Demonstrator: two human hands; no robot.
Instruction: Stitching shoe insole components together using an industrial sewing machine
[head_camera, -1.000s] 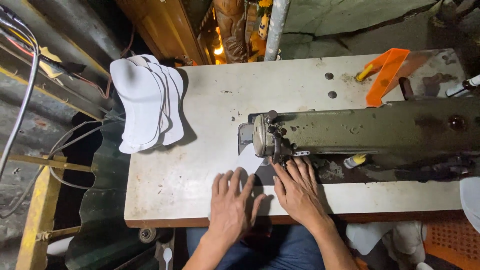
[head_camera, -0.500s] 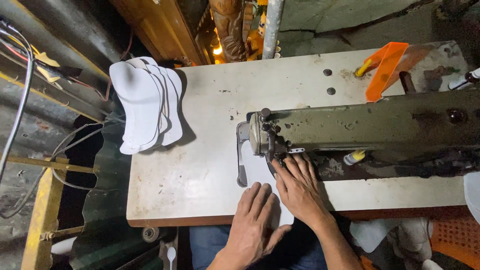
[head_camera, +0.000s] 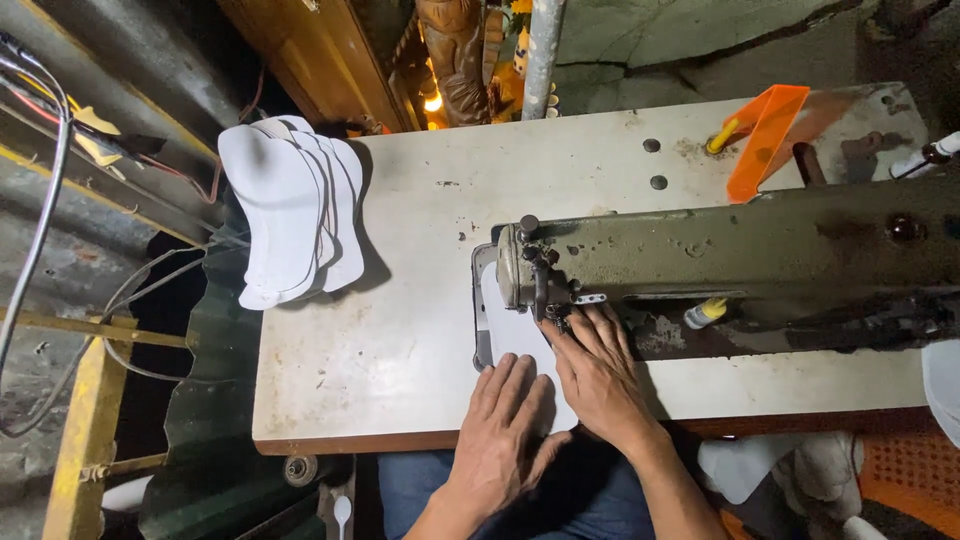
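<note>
A white flat piece (head_camera: 512, 335) lies on the table (head_camera: 400, 330) under the head of a dark green sewing machine (head_camera: 720, 260). My left hand (head_camera: 505, 430) lies flat on the near end of that piece, fingers spread. My right hand (head_camera: 600, 375) presses on it just right of the left, fingertips close to the needle area (head_camera: 556, 312). Neither hand grips anything; both rest palm down on the piece.
A stack of white shaped pieces (head_camera: 290, 215) overhangs the table's far left corner. An orange plastic holder (head_camera: 762, 135) stands at the back right. Cables and a yellow metal frame (head_camera: 85, 420) run along the left. My knees in blue trousers (head_camera: 420, 490) are below the table edge.
Both hands have slid toward the near table edge with the white piece, and more of the piece now shows beside the machine head. The camera has shifted slightly.
</note>
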